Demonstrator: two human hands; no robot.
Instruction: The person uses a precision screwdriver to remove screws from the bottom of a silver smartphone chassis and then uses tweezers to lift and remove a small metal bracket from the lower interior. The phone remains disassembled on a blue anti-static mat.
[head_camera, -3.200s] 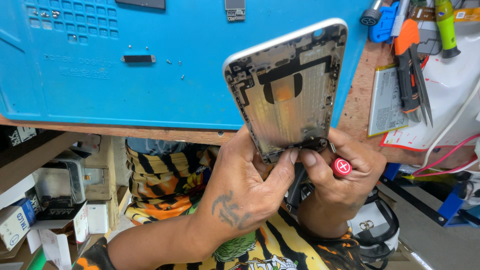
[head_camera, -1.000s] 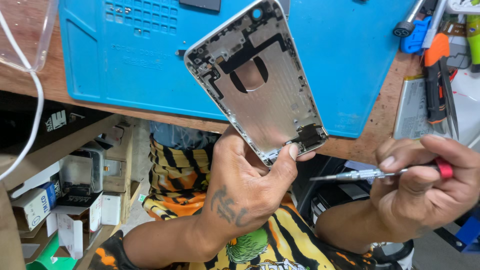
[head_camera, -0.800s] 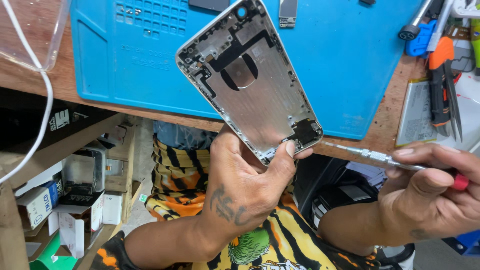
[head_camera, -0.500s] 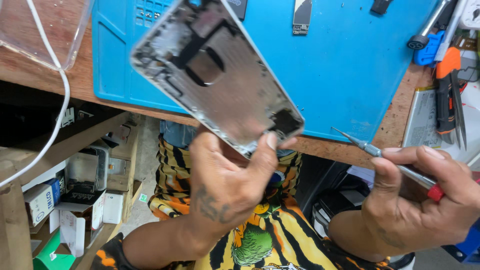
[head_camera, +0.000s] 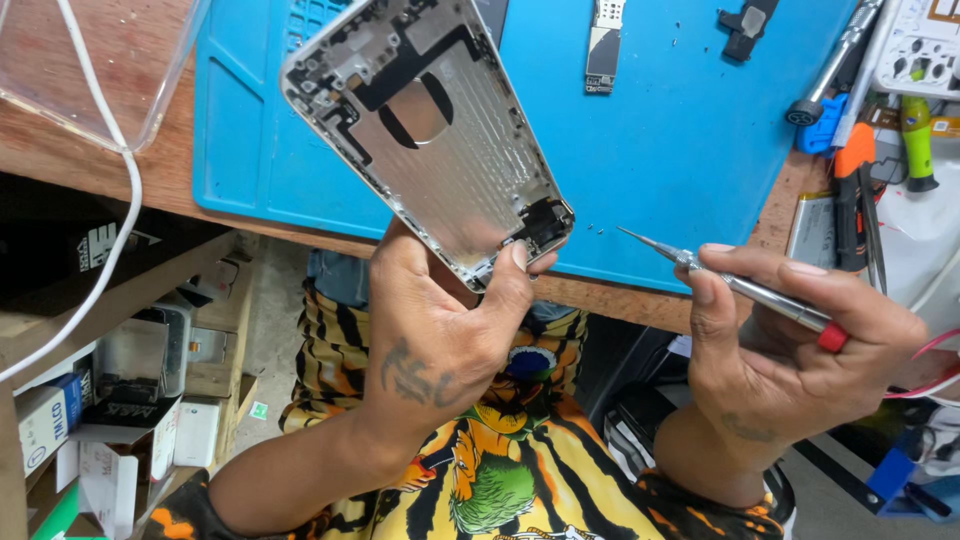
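— Silver metal, is that what the left hand (head_camera: 435, 330) has?

— Yes, a stripped phone housing (head_camera: 425, 135), bare silver inside with dark parts round its edges. The fingers are closed on its near corner, thumb pressed on the rim, and it tilts up over the blue work mat (head_camera: 680, 140).

— And the right hand (head_camera: 790, 350)?

— Closed round a thin screwdriver (head_camera: 745, 287) with a red ring at its back end. The tip points left toward the housing but stands apart from it.

— What lies about them?

— On the far part of the mat, a small circuit board (head_camera: 603, 45) and a dark part (head_camera: 745, 28). To the right, more tools on the wooden bench (head_camera: 90, 150), an orange-handled one (head_camera: 850, 190) among them. At far left, a clear plastic lid (head_camera: 90, 60) and a white cable (head_camera: 125, 200).
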